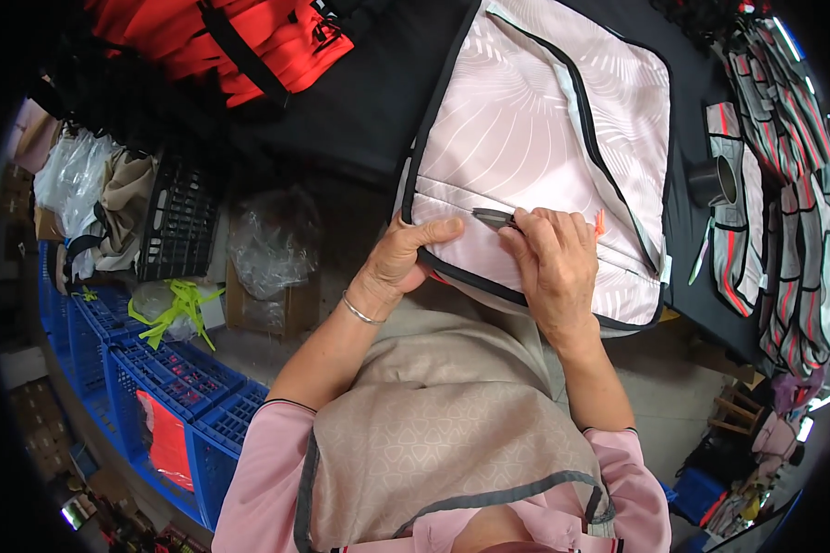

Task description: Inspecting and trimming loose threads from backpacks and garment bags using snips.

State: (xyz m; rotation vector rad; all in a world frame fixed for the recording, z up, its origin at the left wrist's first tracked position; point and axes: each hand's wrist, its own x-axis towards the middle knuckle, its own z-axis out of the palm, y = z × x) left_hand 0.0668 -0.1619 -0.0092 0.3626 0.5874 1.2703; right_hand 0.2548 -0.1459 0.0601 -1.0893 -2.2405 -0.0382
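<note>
A pale pink patterned fabric bag [516, 120] with black edging lies on the black-covered table, with a long zipper [586, 115] running down its face. My left hand [406, 253] is closed on its near left edge, thumb on top and fingers underneath. In my right hand [558, 263] is a pair of small dark thread snips [494, 217], the blades pointing left just over the seam across the bag's lower part. The snips' handles are hidden by my fingers. A small orange tag [600, 222] shows beside my right knuckles.
Red fabric pieces [212, 41] are heaped at the far left of the black table [360, 92]. Grey straps with red stripes [738, 212] and a dark metal cup [713, 182] lie at the right. Blue crates [171, 369] and a black basket [180, 217] stand to the left.
</note>
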